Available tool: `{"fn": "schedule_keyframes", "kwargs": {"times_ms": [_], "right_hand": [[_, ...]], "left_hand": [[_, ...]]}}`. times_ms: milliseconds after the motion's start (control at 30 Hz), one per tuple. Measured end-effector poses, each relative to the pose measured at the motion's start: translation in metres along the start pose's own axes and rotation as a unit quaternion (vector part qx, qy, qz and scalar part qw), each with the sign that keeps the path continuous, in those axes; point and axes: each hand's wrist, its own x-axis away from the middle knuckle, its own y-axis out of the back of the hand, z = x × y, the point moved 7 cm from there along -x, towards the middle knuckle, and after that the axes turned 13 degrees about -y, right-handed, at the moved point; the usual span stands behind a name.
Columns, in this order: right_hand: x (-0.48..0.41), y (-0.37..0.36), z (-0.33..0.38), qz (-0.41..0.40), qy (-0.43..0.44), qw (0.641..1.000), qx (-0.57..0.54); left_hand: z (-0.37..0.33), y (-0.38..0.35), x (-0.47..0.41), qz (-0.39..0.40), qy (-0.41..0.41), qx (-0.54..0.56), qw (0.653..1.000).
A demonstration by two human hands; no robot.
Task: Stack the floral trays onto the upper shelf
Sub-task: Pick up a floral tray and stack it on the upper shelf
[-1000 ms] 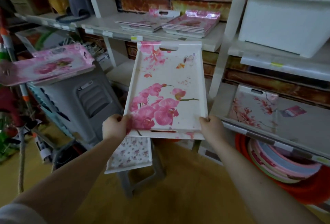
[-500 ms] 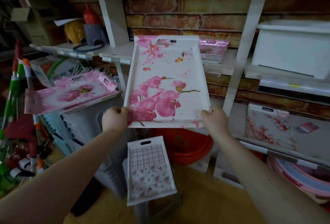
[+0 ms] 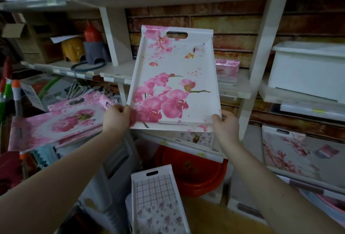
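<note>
Pink-orchid tray, near corners held by left grip, right grip.

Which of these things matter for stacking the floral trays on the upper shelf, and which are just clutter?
For the job: orchid tray, gripped by left hand and right hand; pink tray stack on the upper shelf; rose tray; checked tray; blossom tray.
Lying about: white bin; red basin; yellow plastic item; cardboard box.
</note>
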Motion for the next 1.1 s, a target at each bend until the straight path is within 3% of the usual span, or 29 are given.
{"fn": "schedule_keyframes", "kwargs": {"times_ms": [300,667,1100], "right_hand": [[-0.089,-0.046,0.030,-0.010,-0.005,1.000,0.003],[-0.155,-0.104,0.037,-0.045,0.004,0.999,-0.006],[-0.199,-0.213,0.064,-0.106,-0.089,0.986,-0.098]], "left_hand": [[0.010,-0.034,-0.094,0.022,0.015,-0.046,0.999],[0.042,-0.065,-0.177,0.021,0.001,-0.016,1.000],[0.102,-0.096,-0.346,0.092,-0.061,0.021,0.994]]}}
